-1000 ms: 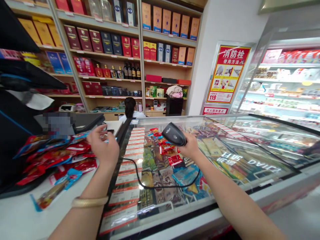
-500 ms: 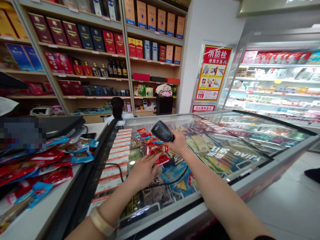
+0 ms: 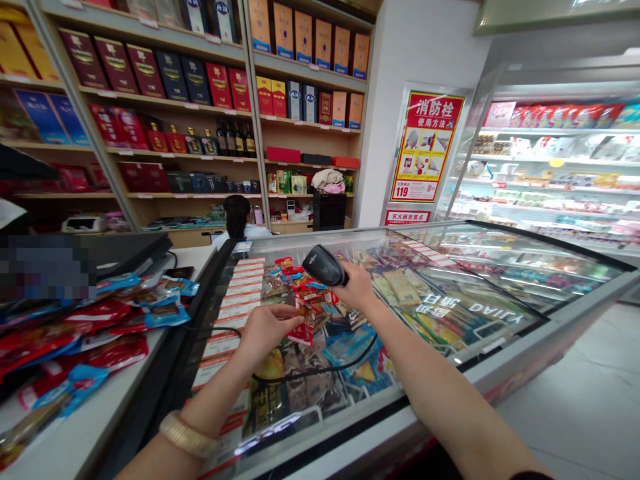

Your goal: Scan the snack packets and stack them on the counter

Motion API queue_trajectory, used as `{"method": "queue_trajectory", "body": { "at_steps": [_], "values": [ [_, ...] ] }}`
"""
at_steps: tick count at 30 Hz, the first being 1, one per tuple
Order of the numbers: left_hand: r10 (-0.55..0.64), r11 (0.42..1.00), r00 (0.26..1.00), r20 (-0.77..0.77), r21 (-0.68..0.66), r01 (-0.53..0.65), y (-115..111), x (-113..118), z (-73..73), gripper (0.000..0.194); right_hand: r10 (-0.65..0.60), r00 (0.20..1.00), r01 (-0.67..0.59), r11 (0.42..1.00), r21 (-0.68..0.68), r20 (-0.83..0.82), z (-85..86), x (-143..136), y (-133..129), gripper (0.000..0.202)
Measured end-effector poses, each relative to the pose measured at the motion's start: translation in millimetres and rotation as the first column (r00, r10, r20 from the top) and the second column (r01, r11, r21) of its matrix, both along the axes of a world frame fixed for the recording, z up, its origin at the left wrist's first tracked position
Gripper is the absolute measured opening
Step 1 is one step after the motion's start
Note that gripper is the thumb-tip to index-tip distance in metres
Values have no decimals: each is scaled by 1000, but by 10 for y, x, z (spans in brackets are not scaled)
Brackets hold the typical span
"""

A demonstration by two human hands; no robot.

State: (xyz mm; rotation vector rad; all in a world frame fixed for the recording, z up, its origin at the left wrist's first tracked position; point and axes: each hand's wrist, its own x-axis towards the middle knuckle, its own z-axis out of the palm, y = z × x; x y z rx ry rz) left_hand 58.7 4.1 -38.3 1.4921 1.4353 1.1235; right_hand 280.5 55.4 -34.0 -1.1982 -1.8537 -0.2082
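Observation:
My right hand is wrapped round the handle of a black barcode scanner, held above the glass top of a chest freezer. To its left, my left hand pinches the edge of a red snack packet between thumb and fingers. Beyond that packet, more small red and blue snack packets lie in a loose heap on the glass, partly under the scanner. A black cable curves over the glass below both hands.
On the left, a white counter bears a pile of red and blue snack packets. Behind the freezer, a person is in front of shelves with boxes and bottles. A lit display fridge stands at the right.
My left hand has drawn back to the left and closed from spread fingers into a pinch on a red snack packet, which came toward me. The scanner hand has stayed nearly still.

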Motion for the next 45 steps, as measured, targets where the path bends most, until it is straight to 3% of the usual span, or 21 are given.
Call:
{"method": "queue_trajectory", "body": {
  "at_steps": [7,13,16,19,24,27,31,34,38,45],
  "values": [
    [167,986,906,389,-53,-159,100,-97,-51,26,25,1000,-24,1000,15,-12,-37,-1,10,28],
    [296,954,657,694,-252,-164,118,-151,111,25,49,999,-49,999,14,-9,-49,-23,-2,32],
    [319,947,548,773,-239,-213,120,-162,162,34,64,998,-64,998,10,13,-48,-45,-15,32],
    [302,948,514,803,-199,-247,113,-157,180,35,55,998,-55,998,14,35,-43,-67,-33,29],
    [189,982,594,782,-136,-134,98,-171,140,29,106,994,-107,993,47,20,-29,-88,-59,30],
    [141,988,680,719,-60,-142,123,-195,73,37,139,990,-140,989,51,18,-19,-104,-72,27],
    [146,966,856,496,113,-231,178,-230,-13,53,233,972,-233,972,32,26,-1,-158,-106,21],
    [168,914,943,289,313,-259,205,-261,-49,52,318,947,-318,948,6,35,19,-217,-155,22],
    [237,816,968,86,522,-247,212,-293,-63,47,370,928,-367,928,-68,46,44,-278,-221,23],
    [289,744,953,-89,647,-165,213,-309,-88,42,391,920,-382,910,-159,26,61,-308,-256,25]
  ]
}}
